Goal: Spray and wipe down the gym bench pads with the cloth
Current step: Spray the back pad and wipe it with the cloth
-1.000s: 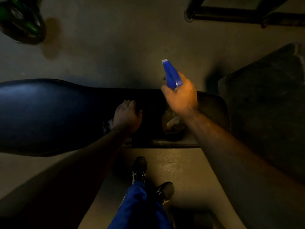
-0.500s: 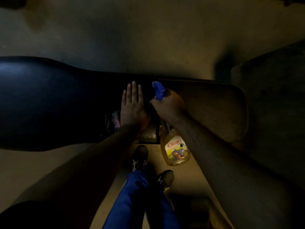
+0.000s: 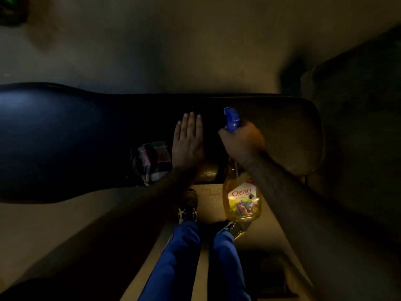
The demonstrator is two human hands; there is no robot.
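Spray bottle over bench pad

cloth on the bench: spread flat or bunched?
Bunched. The plaid cloth lies crumpled in a lump on the bench pad, beside the flat left hand, which is not gripping it.

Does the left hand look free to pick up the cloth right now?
Probably yes: the left hand lies flat and empty on the bench pad, the checked cloth right beside it, nothing between.

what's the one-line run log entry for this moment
left hand: flat on black padded bench | right hand: holds yellow spray bottle with blue trigger head | plaid cloth: on bench beside left hand, released | phase: spraying
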